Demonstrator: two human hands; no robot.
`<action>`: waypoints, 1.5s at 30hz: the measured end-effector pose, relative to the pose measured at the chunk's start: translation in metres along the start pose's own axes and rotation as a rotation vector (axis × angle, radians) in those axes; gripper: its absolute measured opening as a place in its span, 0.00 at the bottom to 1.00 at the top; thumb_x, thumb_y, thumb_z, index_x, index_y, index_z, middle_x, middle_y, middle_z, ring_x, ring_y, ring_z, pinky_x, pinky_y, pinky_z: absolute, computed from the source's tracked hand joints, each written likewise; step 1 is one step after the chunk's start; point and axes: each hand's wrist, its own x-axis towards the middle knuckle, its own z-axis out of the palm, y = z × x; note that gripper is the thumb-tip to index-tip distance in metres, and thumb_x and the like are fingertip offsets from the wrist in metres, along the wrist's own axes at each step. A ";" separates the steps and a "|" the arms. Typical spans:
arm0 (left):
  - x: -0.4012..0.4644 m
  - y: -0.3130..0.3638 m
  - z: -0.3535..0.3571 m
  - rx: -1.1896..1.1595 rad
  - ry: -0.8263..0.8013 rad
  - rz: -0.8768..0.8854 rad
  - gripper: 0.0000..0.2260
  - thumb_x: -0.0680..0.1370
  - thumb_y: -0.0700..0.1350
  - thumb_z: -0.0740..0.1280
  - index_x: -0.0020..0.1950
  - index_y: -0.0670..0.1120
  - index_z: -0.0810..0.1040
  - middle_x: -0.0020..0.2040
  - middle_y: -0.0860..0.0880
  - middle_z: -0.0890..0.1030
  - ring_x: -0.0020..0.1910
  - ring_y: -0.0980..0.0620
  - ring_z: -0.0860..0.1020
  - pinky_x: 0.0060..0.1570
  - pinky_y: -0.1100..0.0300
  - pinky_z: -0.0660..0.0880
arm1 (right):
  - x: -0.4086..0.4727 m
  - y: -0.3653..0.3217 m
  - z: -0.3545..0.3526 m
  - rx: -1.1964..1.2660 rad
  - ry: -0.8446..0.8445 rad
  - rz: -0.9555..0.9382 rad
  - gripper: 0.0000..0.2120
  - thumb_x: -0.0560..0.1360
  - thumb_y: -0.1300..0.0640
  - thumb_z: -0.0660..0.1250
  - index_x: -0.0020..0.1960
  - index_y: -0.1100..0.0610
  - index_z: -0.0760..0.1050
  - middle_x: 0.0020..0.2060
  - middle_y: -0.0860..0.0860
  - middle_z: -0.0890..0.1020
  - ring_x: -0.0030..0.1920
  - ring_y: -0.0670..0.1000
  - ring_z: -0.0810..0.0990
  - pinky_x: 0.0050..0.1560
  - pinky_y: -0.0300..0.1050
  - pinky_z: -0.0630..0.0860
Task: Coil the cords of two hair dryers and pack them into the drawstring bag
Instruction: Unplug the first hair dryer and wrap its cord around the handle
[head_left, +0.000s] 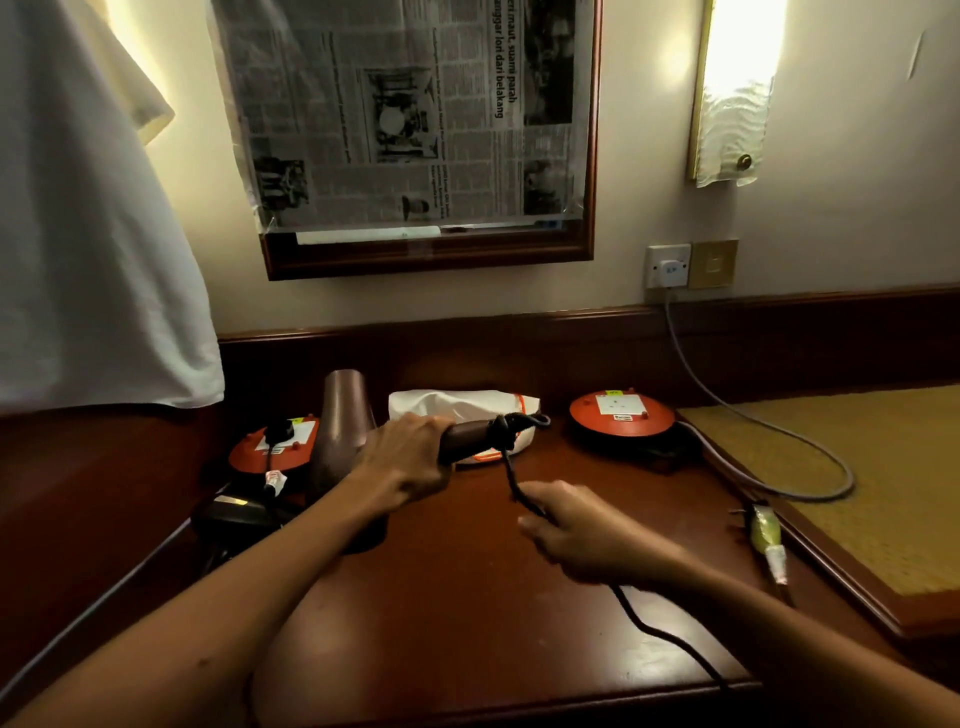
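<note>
Left hand (410, 457) gripping brown hair dryer (345, 415) handle; right hand (571, 525) pinching its black cord (511, 475). Under both, dark wooden desk (467, 597); beyond them, white drawstring bag (457, 405), newspaper-covered mirror (415, 130).

Brown dryer (345, 415) – cord (506, 457) (black) wrapping handle

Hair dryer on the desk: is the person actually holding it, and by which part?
Yes. The left hand grips the brown hair dryer by its handle. The right hand pinches its black cord just below the handle's end.
</note>
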 end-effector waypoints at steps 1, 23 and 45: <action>0.000 -0.001 0.001 0.050 -0.024 0.013 0.11 0.71 0.45 0.65 0.53 0.51 0.74 0.43 0.48 0.79 0.41 0.46 0.78 0.41 0.52 0.77 | 0.001 -0.008 -0.011 -0.114 0.005 -0.030 0.08 0.81 0.55 0.59 0.49 0.55 0.75 0.34 0.49 0.75 0.30 0.46 0.72 0.30 0.43 0.70; -0.001 0.003 -0.011 -0.195 0.095 0.020 0.18 0.69 0.43 0.69 0.59 0.52 0.76 0.43 0.50 0.80 0.39 0.49 0.78 0.33 0.64 0.68 | 0.024 0.020 -0.004 0.379 0.079 0.024 0.10 0.82 0.55 0.57 0.62 0.44 0.68 0.28 0.54 0.77 0.20 0.48 0.72 0.18 0.39 0.67; 0.004 0.013 -0.031 0.199 0.011 0.387 0.09 0.74 0.45 0.65 0.53 0.45 0.73 0.44 0.46 0.80 0.39 0.47 0.78 0.35 0.57 0.71 | 0.064 -0.024 -0.102 -0.362 0.123 -0.243 0.10 0.70 0.46 0.74 0.37 0.53 0.84 0.33 0.51 0.83 0.36 0.50 0.81 0.37 0.51 0.78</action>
